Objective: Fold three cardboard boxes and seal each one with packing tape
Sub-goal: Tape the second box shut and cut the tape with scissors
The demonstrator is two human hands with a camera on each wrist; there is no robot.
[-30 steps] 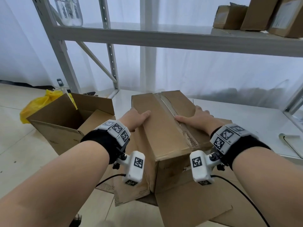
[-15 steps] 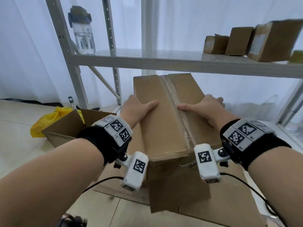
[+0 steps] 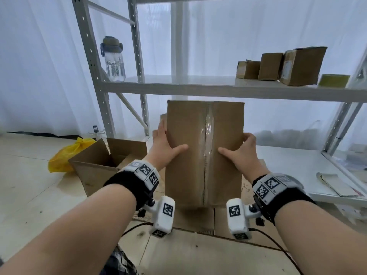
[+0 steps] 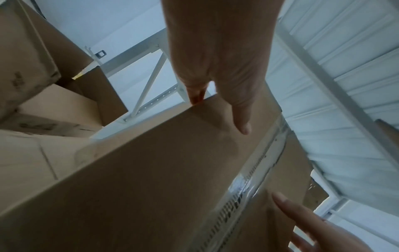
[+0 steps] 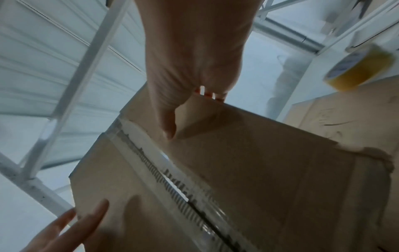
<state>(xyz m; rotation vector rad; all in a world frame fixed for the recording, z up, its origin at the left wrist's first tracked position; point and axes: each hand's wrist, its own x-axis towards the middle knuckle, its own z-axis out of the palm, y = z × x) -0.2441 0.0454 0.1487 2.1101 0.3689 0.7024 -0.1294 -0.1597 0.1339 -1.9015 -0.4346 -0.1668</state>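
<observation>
A sealed brown cardboard box [image 3: 186, 175] is held up in front of the shelf rack, its taped face turned toward me. Clear packing tape [image 3: 207, 139] runs down the middle seam. My left hand [image 3: 166, 145] grips the box's left edge, thumb on the front face and fingers behind. My right hand [image 3: 238, 153] grips the right edge the same way. In the left wrist view the left hand [image 4: 215, 76] meets the box [image 4: 162, 170] at its edge. In the right wrist view the right hand [image 5: 190, 76] holds the box [image 5: 237, 170]. A tape roll [image 3: 333, 80] lies on the shelf.
An open cardboard box [image 3: 95, 171] stands on the floor at left, beside a yellow bag [image 3: 67, 155]. Flat cardboard [image 3: 198, 221] lies under the held box. The middle shelf [image 3: 178, 88] carries a water bottle [image 3: 113, 58] and small boxes [image 3: 278, 66]. A notebook [image 3: 335, 185] lies at right.
Both hands have lifted the sealed box off the flat cardboard and tipped it upright, so the taped face now faces me. My view has risen toward the shelf.
</observation>
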